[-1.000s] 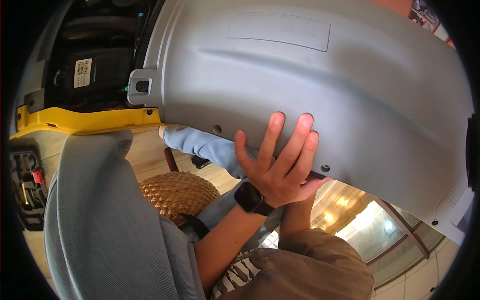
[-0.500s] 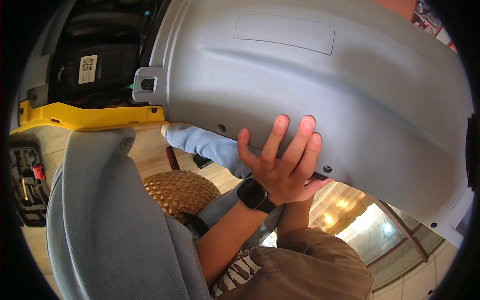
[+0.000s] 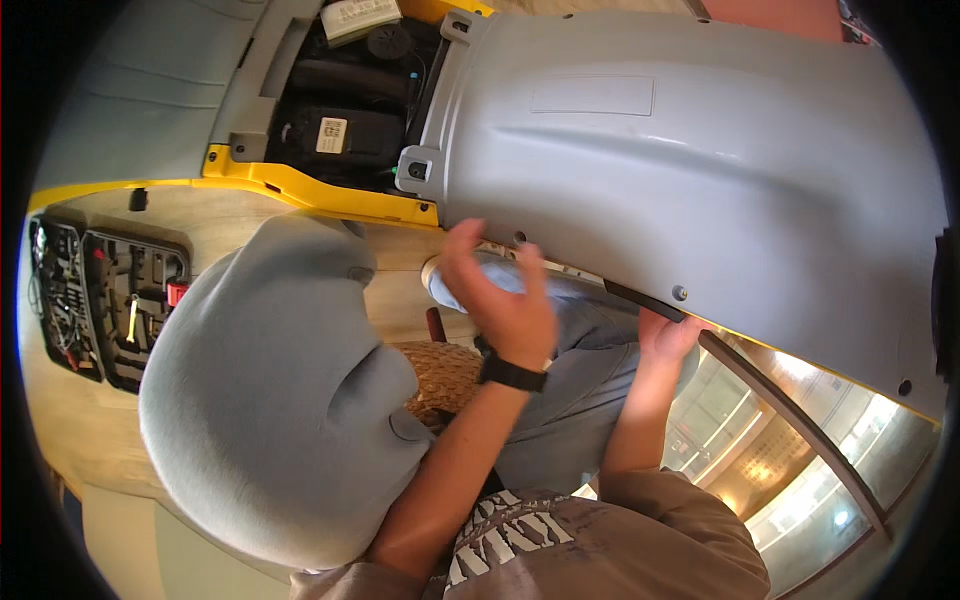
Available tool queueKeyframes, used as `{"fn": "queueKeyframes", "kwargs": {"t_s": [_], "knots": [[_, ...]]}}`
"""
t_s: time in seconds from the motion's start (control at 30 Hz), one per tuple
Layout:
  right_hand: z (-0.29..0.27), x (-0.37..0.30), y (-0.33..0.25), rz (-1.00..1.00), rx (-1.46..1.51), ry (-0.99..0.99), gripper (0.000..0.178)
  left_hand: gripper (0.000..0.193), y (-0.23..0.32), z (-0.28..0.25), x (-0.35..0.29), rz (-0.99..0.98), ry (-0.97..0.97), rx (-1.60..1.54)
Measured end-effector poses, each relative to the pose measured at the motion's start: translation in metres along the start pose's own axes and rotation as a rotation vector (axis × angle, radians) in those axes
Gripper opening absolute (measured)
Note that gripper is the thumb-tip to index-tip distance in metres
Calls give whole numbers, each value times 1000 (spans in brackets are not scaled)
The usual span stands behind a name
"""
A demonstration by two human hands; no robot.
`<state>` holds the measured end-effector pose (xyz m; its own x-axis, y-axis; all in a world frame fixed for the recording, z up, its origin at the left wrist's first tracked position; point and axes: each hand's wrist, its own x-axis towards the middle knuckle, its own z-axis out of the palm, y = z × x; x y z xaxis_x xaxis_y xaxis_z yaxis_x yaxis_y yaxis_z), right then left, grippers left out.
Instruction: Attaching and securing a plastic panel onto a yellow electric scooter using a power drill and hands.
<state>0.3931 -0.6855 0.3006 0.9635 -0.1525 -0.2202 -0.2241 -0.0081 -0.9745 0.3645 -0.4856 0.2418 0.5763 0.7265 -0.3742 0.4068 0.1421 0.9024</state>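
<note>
My left hand [image 3: 505,300] is raised in front of me, forearm running up from the lower middle, a black watch [image 3: 512,373] on the wrist. The fingers are loosely curled and spread, grasping nothing; they hover just beside the lower edge of the big grey plastic panel [image 3: 700,190], and I cannot tell whether a fingertip touches it. My right hand [image 3: 662,335] reaches up further right, its forearm nearly upright, and presses against the panel's underside beside a black strip [image 3: 643,300]. Its fingers are hidden behind the edge, so I cannot tell whether they grip or only push.

The panel fills the upper right, curved, with a shallow rectangular recess [image 3: 592,96] near its top and a small bracket [image 3: 416,170] at its left corner. To its left lies an open black compartment [image 3: 345,110] holding a white rectangular label [image 3: 332,134] on a dark box and a pale rectangular sticker [image 3: 360,14] above. A yellow frame edge [image 3: 310,190] runs below it. A grey rounded cover [image 3: 270,390] sits at lower left, and an open black tool case [image 3: 100,310] lies on the wooden floor [image 3: 70,430] at far left.
</note>
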Motion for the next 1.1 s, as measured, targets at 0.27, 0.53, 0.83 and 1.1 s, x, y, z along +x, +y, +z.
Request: {"fn": "queueKeyframes", "kwargs": {"t_s": [0.27,0.53,0.83,1.1], "knots": [[16,-5,-5,-38,-45,-25,95,39,-32,-3,32,-807,108,-767],[28,-2,-8,-101,7,-93,98,26,-27,-17,47,-676,240,-638],[43,0,-15,-128,126,-37,102,22,27,-18,127,400,-162,577],[51,2,-20,-178,48,-130,103,27,46,-8,175,250,-548,1018]]}}
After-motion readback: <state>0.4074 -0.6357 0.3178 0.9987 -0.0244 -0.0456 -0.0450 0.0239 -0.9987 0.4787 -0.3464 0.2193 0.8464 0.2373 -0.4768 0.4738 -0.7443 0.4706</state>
